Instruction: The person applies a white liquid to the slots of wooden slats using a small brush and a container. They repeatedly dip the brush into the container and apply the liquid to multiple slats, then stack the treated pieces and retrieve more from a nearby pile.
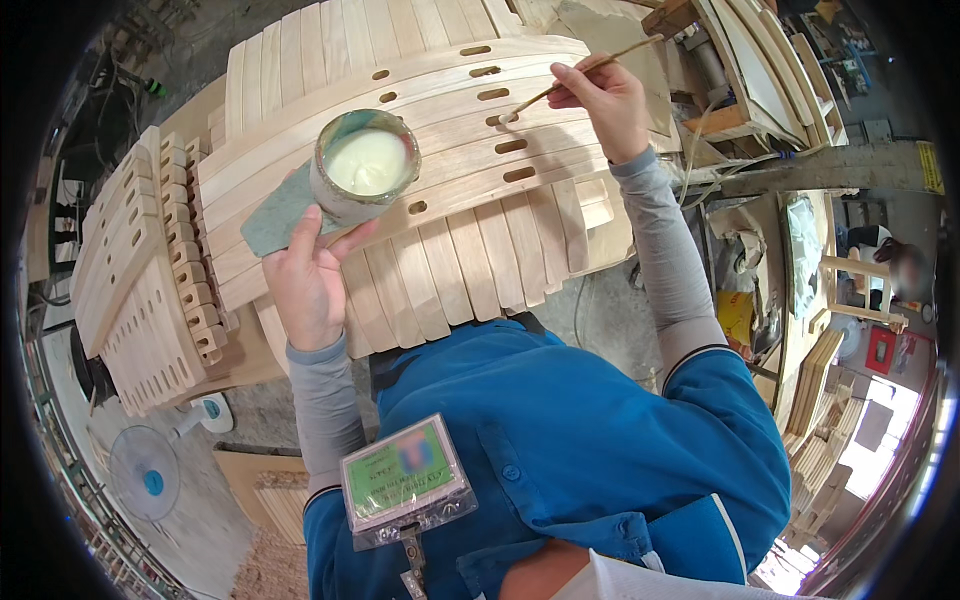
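Observation:
My left hand (pixel 308 275) holds a round pot of white glue (pixel 366 163) together with a grey-green cloth (pixel 277 212), low over the curved wooden slats. My right hand (pixel 602 100) pinches a thin stick (pixel 580 72) whose tip rests at an oval slot (pixel 497 120) in one of the pale curved wooden pieces (pixel 450 140). These pieces lie side by side, each with oval mortise slots cut along its length. Beneath them sits a stack of straight wooden slats (pixel 460 270).
To the left lies another pile of notched wooden parts (pixel 150 280). A small blue-and-white fan (pixel 150 470) stands on the floor at lower left. More wooden frames (pixel 760 70) and stacked boards (pixel 815 400) are at the right, where another person (pixel 900 265) sits.

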